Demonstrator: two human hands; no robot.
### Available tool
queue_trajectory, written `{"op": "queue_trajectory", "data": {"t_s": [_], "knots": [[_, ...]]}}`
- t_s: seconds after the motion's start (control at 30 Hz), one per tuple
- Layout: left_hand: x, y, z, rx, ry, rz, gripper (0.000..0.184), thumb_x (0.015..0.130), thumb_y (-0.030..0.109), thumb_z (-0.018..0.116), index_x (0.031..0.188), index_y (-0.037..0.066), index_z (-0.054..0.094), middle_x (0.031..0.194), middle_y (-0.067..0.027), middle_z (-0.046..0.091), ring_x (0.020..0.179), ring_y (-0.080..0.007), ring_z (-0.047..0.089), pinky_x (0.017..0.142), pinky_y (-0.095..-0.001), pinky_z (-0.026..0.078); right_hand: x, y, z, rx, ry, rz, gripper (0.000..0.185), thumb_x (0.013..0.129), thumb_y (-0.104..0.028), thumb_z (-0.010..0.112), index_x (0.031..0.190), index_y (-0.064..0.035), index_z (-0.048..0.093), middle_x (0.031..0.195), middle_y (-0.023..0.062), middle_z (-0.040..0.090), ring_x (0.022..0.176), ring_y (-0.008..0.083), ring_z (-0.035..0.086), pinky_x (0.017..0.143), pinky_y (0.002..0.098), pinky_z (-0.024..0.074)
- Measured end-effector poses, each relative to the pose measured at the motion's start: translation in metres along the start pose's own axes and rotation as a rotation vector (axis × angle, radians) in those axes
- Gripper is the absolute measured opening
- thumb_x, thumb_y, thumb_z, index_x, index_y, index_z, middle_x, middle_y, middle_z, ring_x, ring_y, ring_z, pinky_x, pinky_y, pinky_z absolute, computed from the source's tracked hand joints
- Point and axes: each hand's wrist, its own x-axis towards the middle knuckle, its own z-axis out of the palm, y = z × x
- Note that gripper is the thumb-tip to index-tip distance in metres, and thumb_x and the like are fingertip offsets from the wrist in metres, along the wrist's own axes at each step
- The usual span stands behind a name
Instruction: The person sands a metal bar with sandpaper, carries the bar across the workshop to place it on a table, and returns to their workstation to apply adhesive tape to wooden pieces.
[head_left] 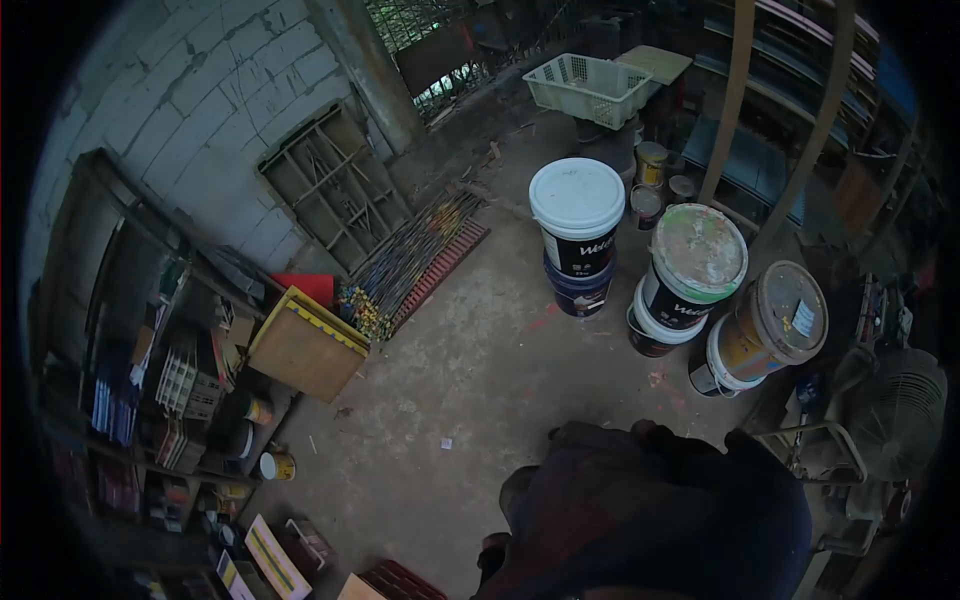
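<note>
My own body in a dark shirt (660,510) fills the bottom right of the view. Neither hand can be made out; only dim, dark shapes show along the edge of the clothing. Closest in front stand stacked paint buckets: one pair topped by a white-lidded bucket (577,195), a second with a paint-smeared lid (700,250), and a third whose upper bucket (775,315) is brownish yellow. No hand is seen touching them.
Shelves with cans and panels (180,400) line the left. A bundle of thin rods (410,260) and a brown board (305,345) lie near the wall. A pale plastic crate (590,90) sits at the back. On the right stands a fan (900,415).
</note>
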Motion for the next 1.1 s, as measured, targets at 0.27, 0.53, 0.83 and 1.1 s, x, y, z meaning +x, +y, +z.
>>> {"op": "queue_trajectory", "data": {"t_s": [0.27, 0.53, 0.83, 1.1], "knots": [[0.074, -0.031, -0.125, -0.634, 0.141, -0.094, 0.029, 0.086, 0.031, 0.051, 0.102, 0.01, 0.065, 0.099, -0.0082, 0.064, 0.092, -0.021, 0.061, 0.08, -0.0366, 0.047, 0.073, -0.219, -0.256, 0.282, 0.437, -0.328, 0.02, 0.076, -0.024, 0.055, 0.08, -0.0082, 0.066, 0.08, 0.0134, 0.064, 0.078, 0.0313, 0.062, 0.069, 0.0401, 0.0492], [0.214, -0.111, -0.468, -0.446, 0.215, 0.101, 0.033, 0.091, 0.032, 0.045, 0.107, 0.01, 0.063, 0.102, -0.0077, 0.063, 0.086, -0.0197, 0.06, 0.077, -0.0357, 0.047, 0.263, -0.269, -0.277, -0.19, 0.374, -0.092, 0.033, 0.08, -0.031, 0.053, 0.094, -0.0054, 0.067, 0.092, 0.0128, 0.066, 0.086, 0.0279, 0.063, 0.079, 0.0381, 0.0482], [0.429, -0.202, -0.88, -0.62, 0.354, 0.269, 0.015, 0.074, 0.021, 0.06, 0.081, 0.011, 0.069, 0.072, -0.0052, 0.067, 0.056, -0.0194, 0.059, 0.05, -0.0297, 0.047, 0.295, -0.357, -0.428, 0.172, 0.373, -0.197, 0.038, 0.085, -0.04, 0.046, 0.094, -0.0097, 0.066, 0.097, 0.0153, 0.063, 0.09, 0.0347, 0.059, 0.083, 0.0428, 0.0463], [0.506, -0.036, -0.993, 0.547, 0.313, 0.37, 0.024, 0.077, 0.033, 0.058, 0.091, 0.013, 0.061, 0.092, -0.0079, 0.065, 0.082, -0.0291, 0.062, 0.068, -0.0414, 0.051, 0.337, -0.382, -0.698, 0.171, 0.229, -0.174, 0.041, 0.088, -0.038, 0.041, 0.108, -0.0081, 0.059, 0.111, 0.016, 0.057, 0.098, 0.0321, 0.056, 0.087, 0.0419, 0.0429]]}}
